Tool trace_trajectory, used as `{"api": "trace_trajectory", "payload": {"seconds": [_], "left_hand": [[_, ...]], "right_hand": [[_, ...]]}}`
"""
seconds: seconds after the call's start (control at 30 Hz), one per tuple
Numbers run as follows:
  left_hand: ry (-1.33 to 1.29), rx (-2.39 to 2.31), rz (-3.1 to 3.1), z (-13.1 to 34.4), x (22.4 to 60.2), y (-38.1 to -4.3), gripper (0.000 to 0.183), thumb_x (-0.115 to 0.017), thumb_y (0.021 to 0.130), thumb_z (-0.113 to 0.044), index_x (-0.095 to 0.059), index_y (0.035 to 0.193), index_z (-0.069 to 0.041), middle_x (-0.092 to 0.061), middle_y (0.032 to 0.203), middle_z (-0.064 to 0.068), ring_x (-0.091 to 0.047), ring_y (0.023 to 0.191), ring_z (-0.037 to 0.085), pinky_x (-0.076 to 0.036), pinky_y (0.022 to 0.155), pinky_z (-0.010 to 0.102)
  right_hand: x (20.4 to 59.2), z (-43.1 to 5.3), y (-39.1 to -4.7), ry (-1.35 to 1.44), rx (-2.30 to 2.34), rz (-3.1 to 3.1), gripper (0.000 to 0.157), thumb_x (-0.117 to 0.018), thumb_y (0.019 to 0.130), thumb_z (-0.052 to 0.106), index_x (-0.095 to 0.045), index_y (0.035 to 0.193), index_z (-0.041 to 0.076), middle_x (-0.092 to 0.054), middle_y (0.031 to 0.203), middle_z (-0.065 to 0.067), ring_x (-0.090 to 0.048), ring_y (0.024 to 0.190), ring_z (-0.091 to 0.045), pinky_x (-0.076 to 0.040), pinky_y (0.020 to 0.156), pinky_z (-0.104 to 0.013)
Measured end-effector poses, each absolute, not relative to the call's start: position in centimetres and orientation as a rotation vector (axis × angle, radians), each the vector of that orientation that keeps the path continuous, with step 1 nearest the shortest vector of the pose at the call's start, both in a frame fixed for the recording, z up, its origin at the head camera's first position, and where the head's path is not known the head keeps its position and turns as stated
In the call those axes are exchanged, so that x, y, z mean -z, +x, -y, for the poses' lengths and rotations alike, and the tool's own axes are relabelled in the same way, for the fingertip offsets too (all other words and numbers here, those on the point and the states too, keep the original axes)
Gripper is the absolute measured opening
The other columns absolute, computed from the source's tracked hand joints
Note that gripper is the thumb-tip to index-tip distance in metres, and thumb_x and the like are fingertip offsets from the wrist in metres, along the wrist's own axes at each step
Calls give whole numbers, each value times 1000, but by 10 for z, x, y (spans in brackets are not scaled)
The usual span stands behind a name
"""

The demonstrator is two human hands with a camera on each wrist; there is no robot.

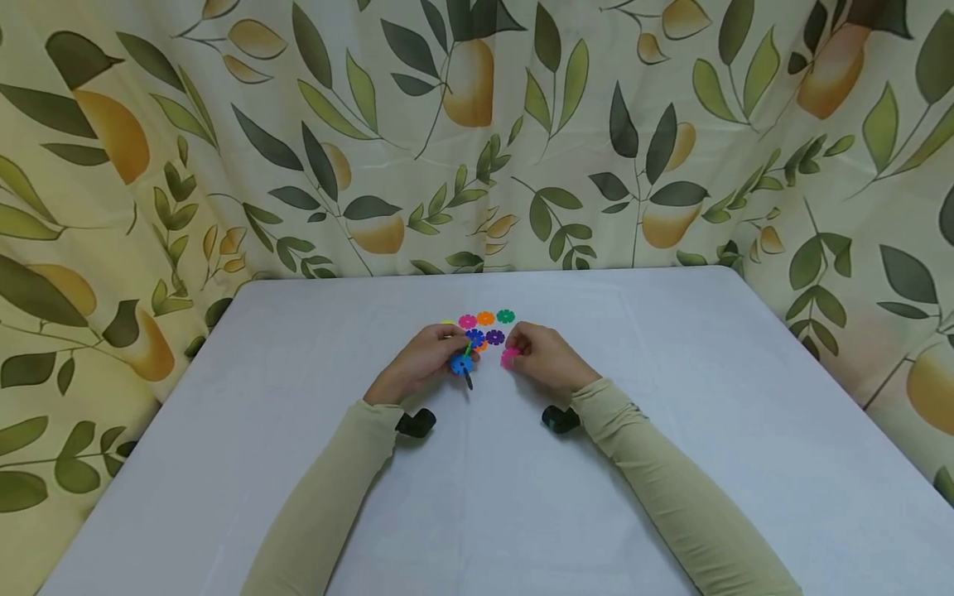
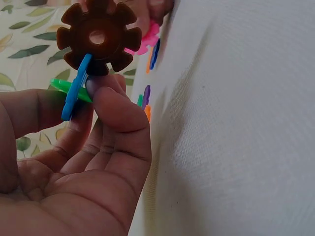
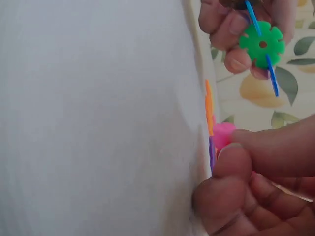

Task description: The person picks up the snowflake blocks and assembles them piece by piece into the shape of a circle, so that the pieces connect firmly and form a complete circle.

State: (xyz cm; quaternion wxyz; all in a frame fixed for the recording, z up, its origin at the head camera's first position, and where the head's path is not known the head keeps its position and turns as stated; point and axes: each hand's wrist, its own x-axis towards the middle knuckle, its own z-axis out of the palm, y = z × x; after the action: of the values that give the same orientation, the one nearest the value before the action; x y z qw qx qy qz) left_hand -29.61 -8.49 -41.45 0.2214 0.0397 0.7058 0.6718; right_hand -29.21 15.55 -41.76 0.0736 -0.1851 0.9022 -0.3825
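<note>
My left hand (image 1: 425,362) pinches a small chain of notched plastic discs between thumb and fingers. The chain joins a brown disc (image 2: 74,37), a light blue disc (image 1: 461,364), a green disc (image 3: 273,42) and a dark blue disc (image 3: 273,81), slotted crosswise into one another. To the right of it, my right hand (image 1: 547,358) grips a pink disc (image 1: 509,358) by thumb and fingertips, low over the table. The fingers hide part of this disc. A gap separates the pink disc from the chain.
Beyond the hands, loose discs lie flat on the white table (image 1: 477,497): pink (image 1: 467,321), orange (image 1: 486,318), green (image 1: 506,316) and purple (image 1: 495,337). A yellow disc (image 1: 447,322) is mostly covered by the left hand. A leaf-patterned curtain (image 1: 477,165) hangs behind the table.
</note>
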Motion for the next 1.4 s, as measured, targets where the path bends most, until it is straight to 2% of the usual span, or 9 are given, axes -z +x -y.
{"api": "trace_trajectory", "payload": {"seconds": [0.3,0.67,0.9,1.07,1.27,1.4], "left_hand": [[150,-1843,-1940,84,414,-294,16,-54,113,-12,-60,116,3,-74,110,19,-71,96,22,-59,77,25],[165,-1779,-1976,81,414,-294,22,-58,112,-16,-63,123,3,-76,111,17,-73,98,24,-60,85,28],[218,-1775,-1978,80,416,-292,22,-56,113,-14,-64,121,5,-76,109,18,-72,95,23,-60,87,28],[251,-1786,-1983,78,418,-291,23,-55,113,-12,-65,121,7,-76,108,18,-71,95,22,-59,87,28],[284,-1752,-2044,78,421,-290,22,-55,113,-14,-67,112,5,-78,107,19,-73,98,24,-56,87,26],[290,-1734,-2065,78,423,-290,20,-53,113,-13,-66,107,2,-78,104,17,-74,97,25,-56,90,29]], "right_hand": [[413,-153,-290,-501,1367,-2692,6,-71,100,0,-71,105,4,-68,94,-9,-62,84,-26,-54,76,-35],[411,-148,-286,-550,1506,-2651,6,-71,100,-3,-71,106,-2,-72,99,-17,-68,78,-25,-59,74,-31],[410,-148,-286,-649,1584,-2624,6,-71,99,-6,-72,105,-4,-74,99,-20,-72,82,-29,-60,76,-29],[409,-149,-284,-674,1600,-2604,7,-72,99,-6,-73,105,-5,-74,99,-19,-73,85,-31,-62,79,-31],[409,-148,-284,-645,1615,-2586,6,-71,98,-9,-74,102,-7,-75,96,-19,-75,81,-31,-62,77,-31],[410,-147,-285,-608,1645,-2545,6,-71,97,-11,-75,99,-7,-75,93,-15,-75,78,-26,-62,76,-29]]}}
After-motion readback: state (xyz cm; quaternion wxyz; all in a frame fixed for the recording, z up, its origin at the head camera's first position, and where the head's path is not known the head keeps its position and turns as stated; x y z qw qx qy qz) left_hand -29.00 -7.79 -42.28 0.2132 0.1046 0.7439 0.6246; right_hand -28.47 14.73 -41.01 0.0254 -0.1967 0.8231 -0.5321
